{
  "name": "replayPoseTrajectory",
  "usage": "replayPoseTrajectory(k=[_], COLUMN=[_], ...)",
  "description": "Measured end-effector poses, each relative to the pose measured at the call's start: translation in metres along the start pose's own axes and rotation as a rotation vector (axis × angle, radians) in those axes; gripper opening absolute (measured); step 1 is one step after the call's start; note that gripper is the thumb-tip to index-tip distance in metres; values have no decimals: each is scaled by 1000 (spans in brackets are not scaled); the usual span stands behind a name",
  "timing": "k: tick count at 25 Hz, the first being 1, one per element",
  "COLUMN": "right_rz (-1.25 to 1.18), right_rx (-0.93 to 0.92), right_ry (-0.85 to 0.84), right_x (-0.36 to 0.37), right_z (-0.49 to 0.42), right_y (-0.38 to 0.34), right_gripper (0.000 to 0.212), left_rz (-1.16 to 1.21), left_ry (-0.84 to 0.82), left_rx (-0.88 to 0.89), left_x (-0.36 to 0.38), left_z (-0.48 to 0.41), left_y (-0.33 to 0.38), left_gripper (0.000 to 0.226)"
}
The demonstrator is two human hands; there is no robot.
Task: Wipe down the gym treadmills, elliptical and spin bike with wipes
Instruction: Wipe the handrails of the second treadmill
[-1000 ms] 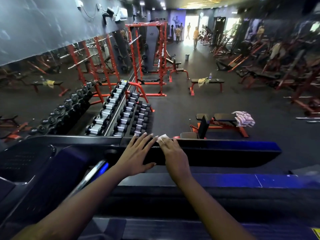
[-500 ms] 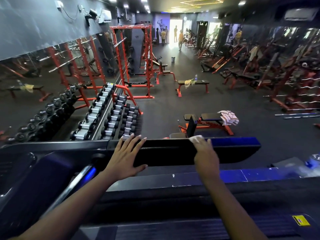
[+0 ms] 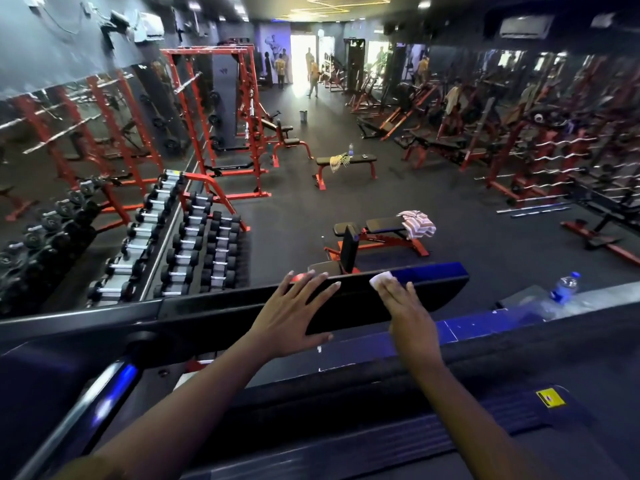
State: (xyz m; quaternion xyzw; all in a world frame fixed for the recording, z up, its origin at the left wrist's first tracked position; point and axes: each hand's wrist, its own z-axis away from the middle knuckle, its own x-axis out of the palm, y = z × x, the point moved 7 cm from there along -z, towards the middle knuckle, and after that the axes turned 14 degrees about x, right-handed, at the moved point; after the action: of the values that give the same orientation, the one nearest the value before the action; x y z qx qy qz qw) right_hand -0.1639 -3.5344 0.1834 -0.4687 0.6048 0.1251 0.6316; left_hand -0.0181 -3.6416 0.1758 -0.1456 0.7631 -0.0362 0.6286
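left hand (image 3: 294, 313): flat, fingers spread, resting on treadmill console (image 3: 353, 304) | right hand (image 3: 407, 306): fingers straight, pressing white wipe (image 3: 381, 280) onto console's top edge

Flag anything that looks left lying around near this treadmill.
A striped towel is draped over one end of the adjustable bench, and a water bottle sits on the ledge at right. Nothing looks spilled or damaged.
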Motion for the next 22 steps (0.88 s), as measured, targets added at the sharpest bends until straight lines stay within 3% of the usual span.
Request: replayPoseTrajectory(k=[3,5,9,11,19,22], right_rz=[24,9,-44,2,53,60], right_rx=[136,155,-119,-139,158,216], right_ry=[15,29,-24,-42,22,93], right_x=[-19,-20,6,11,-30,-46], right_z=[-20,-25,-4,-3,-44,-57], right_y=[35,22,-59,-62,56,85], right_gripper=[70,61,48,50,65,66], left_rz=[-20,-12,-17,-17,152,117], left_ry=[-6,14,27,35,35,-7], left_rx=[8,8,26,24,57,69], left_x=[6,6,6,3,1,10], left_z=[0,1,-1,1,-64,-82], left_y=[4,3,3,2,17,22], left_gripper=[86,87,89,88,74,74])
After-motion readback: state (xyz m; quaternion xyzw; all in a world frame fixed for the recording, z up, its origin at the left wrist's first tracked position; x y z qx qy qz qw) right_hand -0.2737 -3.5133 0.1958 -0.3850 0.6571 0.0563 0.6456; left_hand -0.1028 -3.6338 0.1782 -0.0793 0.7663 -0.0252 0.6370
